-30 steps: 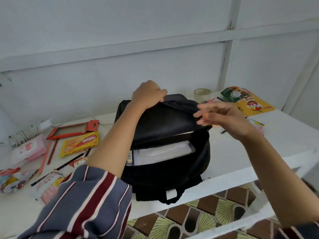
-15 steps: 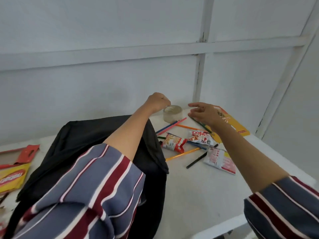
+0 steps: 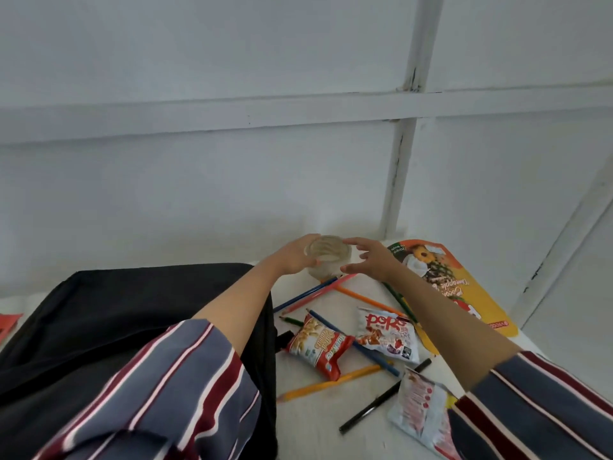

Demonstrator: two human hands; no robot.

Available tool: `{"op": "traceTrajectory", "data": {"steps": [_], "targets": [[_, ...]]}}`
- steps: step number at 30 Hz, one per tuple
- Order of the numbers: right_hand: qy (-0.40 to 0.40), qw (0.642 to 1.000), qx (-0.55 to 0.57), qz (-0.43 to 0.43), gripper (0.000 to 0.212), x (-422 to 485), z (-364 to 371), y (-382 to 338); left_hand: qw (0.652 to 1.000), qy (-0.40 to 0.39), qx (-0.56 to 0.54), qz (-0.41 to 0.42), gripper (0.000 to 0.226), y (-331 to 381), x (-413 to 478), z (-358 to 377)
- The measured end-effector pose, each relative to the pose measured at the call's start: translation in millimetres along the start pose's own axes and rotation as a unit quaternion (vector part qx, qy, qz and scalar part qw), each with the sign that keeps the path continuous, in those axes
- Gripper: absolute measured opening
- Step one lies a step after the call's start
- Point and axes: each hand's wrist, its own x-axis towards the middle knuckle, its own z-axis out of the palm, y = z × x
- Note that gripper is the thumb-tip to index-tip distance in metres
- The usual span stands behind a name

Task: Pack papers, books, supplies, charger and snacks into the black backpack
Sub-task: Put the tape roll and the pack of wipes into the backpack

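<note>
The black backpack (image 3: 132, 313) lies on the white table at the left, partly under my left sleeve. A roll of clear tape (image 3: 328, 257) stands by the wall beyond it. My left hand (image 3: 293, 257) grips the roll's left side. My right hand (image 3: 374, 260) hovers at the roll's right side with its fingers spread. Below the hands lie a red snack packet (image 3: 318, 346), a white snack packet (image 3: 386, 333) and another white packet (image 3: 421, 416). Several coloured pencils, among them an orange one (image 3: 331, 383), and a black pen (image 3: 381, 400) are scattered among them.
A large yellow-orange pouch (image 3: 457, 287) lies flat at the right, under my right forearm. A red item (image 3: 8, 323) shows at the far left edge. The white wall rises right behind the tape, and a side wall closes the right.
The view has swung right, away from the backpack's opening. Both hands left the backpack flap and reached to the tape roll; the left hand now grips it.
</note>
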Motion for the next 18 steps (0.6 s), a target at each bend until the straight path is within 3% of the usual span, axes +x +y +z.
{"op": "traceTrajectory", "data": {"steps": [4, 7, 12, 18], "targets": [[-0.025, 0.999, -0.025, -0.021, 0.065, 17.1, 11.0, 7.5, 1.000, -0.011, 0.019, -0.010, 0.062, -14.6, 10.9, 7.7], [-0.013, 0.999, -0.021, -0.027, 0.054, 21.6, 16.6, 12.1, 0.999, -0.011, 0.044, -0.016, 0.056, -18.6, 15.9, 11.0], [0.022, 0.999, 0.008, -0.033, 0.033, 16.0, 16.8, 15.1, 0.999, 0.025, 0.026, -0.009, 0.053, -20.1, 15.0, 9.9], [0.053, 0.995, 0.032, -0.080, 0.037, 1.4, -0.4, -11.5, 0.994, 0.100, 0.002, 0.036, 0.046, -0.8, -3.2, -7.6]]}}
